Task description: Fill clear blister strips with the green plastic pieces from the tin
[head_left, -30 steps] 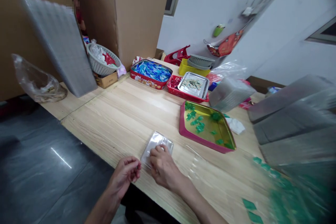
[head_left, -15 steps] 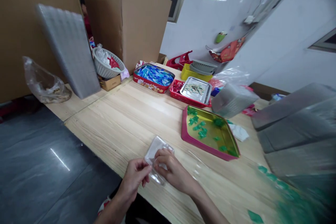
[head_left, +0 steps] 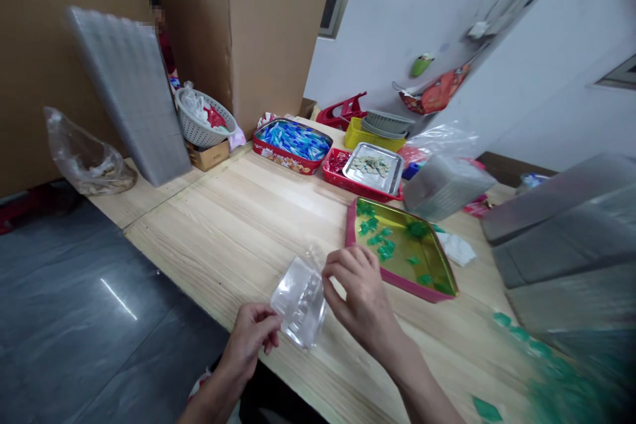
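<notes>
A clear plastic clamshell box (head_left: 298,305) lies near the table's front edge, with moulded ridges across its middle. My left hand (head_left: 254,332) pinches its left side between thumb and fingers. My right hand (head_left: 358,288) is curled at the far right side, its fingertips closed on the thin clear edge, which is tilted up and partly blurred. Just beyond my right hand is a shallow gold-lined tin tray (head_left: 397,212) with a dark pink outer wall. Green wrapped pieces (head_left: 385,250) lie scattered in it.
At the back stand a tin of blue sticks (head_left: 293,141), a metal tray of small discs (head_left: 372,169) and a grey basket (head_left: 203,122). Stacked clear plastic packs (head_left: 132,99) lean at left; more stacks (head_left: 571,232) stand right. Green pieces (head_left: 487,409) lie at front right.
My right hand has moved right and up, away from my left hand. The clear box now looks spread wider, its right edge lifted. My left hand has barely moved.
</notes>
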`<action>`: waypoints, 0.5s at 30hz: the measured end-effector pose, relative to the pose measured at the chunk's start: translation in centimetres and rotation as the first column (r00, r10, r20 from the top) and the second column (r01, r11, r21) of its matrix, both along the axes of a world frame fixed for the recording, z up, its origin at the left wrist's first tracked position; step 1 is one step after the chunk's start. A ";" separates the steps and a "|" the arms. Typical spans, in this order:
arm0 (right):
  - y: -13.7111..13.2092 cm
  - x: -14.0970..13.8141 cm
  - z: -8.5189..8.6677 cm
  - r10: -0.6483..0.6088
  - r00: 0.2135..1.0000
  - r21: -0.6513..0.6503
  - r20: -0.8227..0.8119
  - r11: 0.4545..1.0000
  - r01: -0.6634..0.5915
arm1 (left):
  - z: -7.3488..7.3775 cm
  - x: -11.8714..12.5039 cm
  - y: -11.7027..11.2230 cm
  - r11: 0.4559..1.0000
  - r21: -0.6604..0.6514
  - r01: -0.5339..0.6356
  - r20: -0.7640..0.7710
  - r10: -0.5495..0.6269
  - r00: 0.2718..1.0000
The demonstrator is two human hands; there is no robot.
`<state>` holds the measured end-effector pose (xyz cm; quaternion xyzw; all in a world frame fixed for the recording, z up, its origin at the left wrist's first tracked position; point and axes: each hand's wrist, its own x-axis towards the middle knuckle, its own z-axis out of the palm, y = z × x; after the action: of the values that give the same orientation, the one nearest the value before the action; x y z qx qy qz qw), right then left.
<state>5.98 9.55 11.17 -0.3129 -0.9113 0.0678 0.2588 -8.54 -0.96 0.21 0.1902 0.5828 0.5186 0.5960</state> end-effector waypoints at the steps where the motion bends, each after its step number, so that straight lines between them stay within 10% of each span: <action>1: 0.4 0.0 -0.1 -0.022 0.999 0.033 0.027 0.999 0.021 | 0.1 0.0 0.0 1.000 0.001 0.002 0.005 -0.002 1.000; 7: 0.3 -0.1 -2.8 0.103 0.989 -0.221 0.102 0.972 -0.078 | 1.0 0.3 0.1 0.999 0.027 0.019 0.018 -0.020 1.000; 15: -0.9 -0.8 -4.8 0.287 0.955 -0.662 -0.074 0.702 -0.262 | 1.6 0.4 0.4 0.997 0.067 0.035 0.011 -0.036 0.999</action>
<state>5.19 8.67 6.33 -0.2464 -0.8674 0.4203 0.1015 -8.18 -0.61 1.82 0.2170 0.5581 0.5281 0.6021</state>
